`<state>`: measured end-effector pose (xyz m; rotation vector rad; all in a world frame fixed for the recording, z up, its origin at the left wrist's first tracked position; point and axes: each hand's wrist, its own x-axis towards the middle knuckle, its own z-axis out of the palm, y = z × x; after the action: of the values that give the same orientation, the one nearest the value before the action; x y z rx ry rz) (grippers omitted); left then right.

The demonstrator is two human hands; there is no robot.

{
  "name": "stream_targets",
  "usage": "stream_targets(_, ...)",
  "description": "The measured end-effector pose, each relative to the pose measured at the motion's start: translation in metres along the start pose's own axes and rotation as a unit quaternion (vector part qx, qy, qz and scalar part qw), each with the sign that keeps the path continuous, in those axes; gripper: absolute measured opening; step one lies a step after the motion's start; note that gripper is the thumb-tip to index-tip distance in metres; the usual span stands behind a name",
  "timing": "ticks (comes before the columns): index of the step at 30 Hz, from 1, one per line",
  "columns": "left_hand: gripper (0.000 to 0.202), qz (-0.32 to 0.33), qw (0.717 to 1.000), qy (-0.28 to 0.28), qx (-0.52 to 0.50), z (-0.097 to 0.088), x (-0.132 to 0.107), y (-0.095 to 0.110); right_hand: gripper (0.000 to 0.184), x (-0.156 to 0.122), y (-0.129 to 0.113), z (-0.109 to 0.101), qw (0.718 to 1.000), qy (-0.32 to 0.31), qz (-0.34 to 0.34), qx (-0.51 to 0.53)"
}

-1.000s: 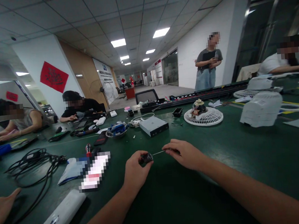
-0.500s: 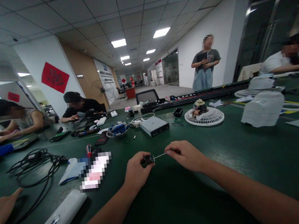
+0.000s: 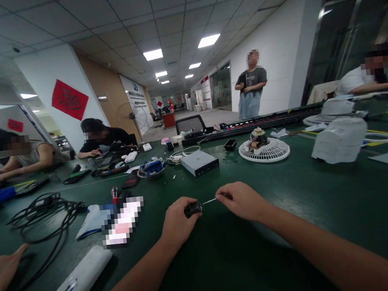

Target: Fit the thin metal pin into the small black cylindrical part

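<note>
My left hand [image 3: 180, 221] is closed around a small black cylinder [image 3: 193, 208], which shows between its fingertips. A thin metal rod [image 3: 209, 201] runs from the cylinder to the right, and my right hand [image 3: 243, 201] pinches its far end between finger and thumb. Both hands are held close together just above the dark green work mat [image 3: 245, 246]. Part of the cylinder is hidden by my left fingers. What the rod joins inside it cannot be seen.
A grey metal box [image 3: 200, 162] stands ahead, with a white fan base [image 3: 264, 151] to its right and white fan housing [image 3: 339, 140] beyond. A black cable [image 3: 39, 215] and a white tube [image 3: 72, 285] lie left. A co-worker's hand [image 3: 0, 274] rests at lower left.
My left hand and the black cylinder have shifted slightly right, closer to my right hand, and less of the rod shows. The standing person appears further left in view.
</note>
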<state>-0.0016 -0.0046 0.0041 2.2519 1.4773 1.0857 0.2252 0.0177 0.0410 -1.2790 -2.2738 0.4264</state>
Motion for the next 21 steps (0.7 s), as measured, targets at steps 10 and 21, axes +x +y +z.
stream_targets(10,0.029,0.006,1.0,0.003,0.02,0.0016,0.0001,0.0001,0.028,-0.0012,-0.0031,0.0049,1.0,-0.012,0.013,-0.021)
stream_targets(21,0.029,-0.008,1.0,0.007,0.018,0.0006,-0.0008,-0.0012,0.042,0.0016,0.0048,0.0064,0.99,0.03,0.124,-0.062)
